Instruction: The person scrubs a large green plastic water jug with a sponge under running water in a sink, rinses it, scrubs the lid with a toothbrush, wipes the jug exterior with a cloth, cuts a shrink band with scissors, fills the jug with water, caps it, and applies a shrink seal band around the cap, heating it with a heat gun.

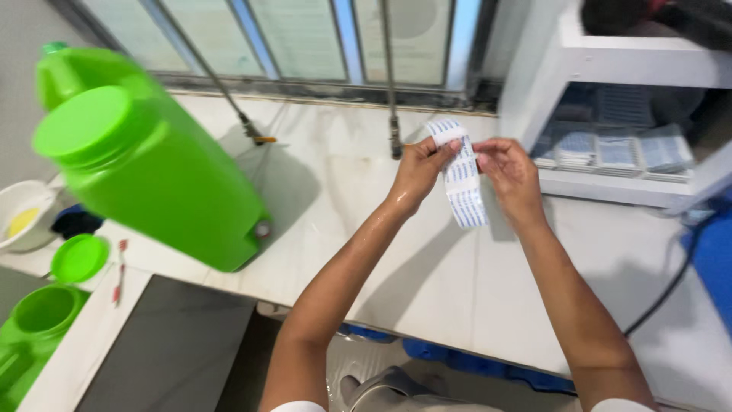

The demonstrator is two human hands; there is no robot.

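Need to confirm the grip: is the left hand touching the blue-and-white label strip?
Touching. The head view shows the left hand pinching the upper part of the label strip between thumb and fingers, with no gap visible.

White strip (462, 177) with rows of blue print, pinched between left hand (418, 169) and right hand (509, 172). Bright green jug (152, 164) with matching green cap. Loose green lid (78, 259). White bowl (19, 210) with yellow inside. Pale marbled white counter (457, 282). White shelf unit (633, 61) with blue-and-white stacks (614, 149).
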